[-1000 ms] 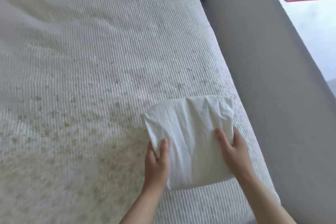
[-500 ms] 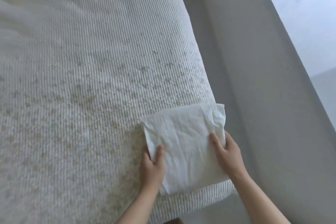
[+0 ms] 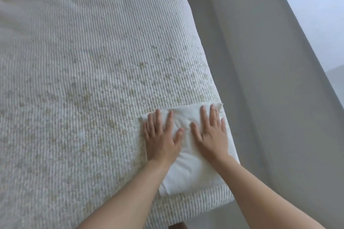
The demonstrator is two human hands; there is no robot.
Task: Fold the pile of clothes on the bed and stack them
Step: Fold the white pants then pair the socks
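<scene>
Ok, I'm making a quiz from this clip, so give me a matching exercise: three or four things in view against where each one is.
Things:
1. left hand
2. right hand
3. folded white cloth
4. ribbed white bedspread

Places:
a. flat on the cloth's side nearer the bed edge
b. beneath everything, covering the bed
c. at the bed's near right corner
d. flat on the cloth's side nearer the bed's middle

Pairs: 1-d, 2-a, 3-c, 4-b

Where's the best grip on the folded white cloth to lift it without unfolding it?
Probably the two side edges of the folded white cloth, one hand from each side, thumbs on top. It lies flat at the corner of the bed, with the left hand and right hand pressed open on it; its far edge looks loose.
</scene>
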